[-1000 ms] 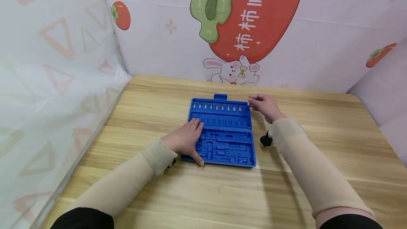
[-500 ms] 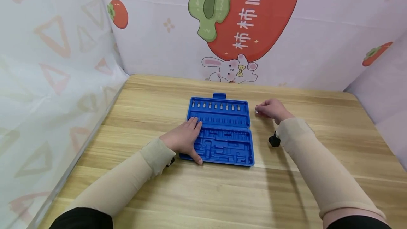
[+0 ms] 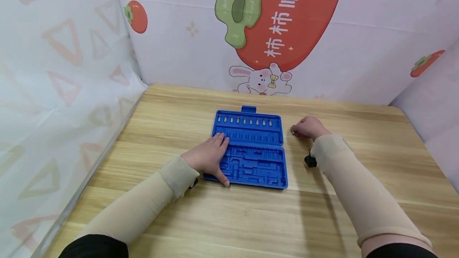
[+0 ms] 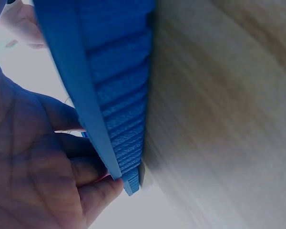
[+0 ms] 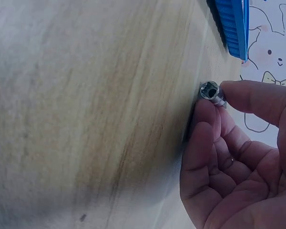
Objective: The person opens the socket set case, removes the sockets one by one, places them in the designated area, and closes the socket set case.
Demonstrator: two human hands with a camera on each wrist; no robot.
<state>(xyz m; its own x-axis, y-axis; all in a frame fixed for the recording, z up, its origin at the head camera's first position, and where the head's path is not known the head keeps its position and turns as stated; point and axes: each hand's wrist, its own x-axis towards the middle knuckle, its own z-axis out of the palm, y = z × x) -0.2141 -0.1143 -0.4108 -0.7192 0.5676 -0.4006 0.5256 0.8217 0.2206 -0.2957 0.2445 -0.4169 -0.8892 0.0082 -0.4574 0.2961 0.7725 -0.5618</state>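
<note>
Head view, left hand [image 3: 206, 156]: fingers spread, resting on the open blue case [image 3: 251, 166]
Right hand [image 3: 309, 127]: pinches a metal socket [image 5: 214, 94] right of the case

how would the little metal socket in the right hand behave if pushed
The socket looks round-sided, so on its side it would probably roll. Its metallic shine suggests it is stiff and perhaps heavy for its size. Being small and smooth-looking, it might slip from the right hand.
</note>
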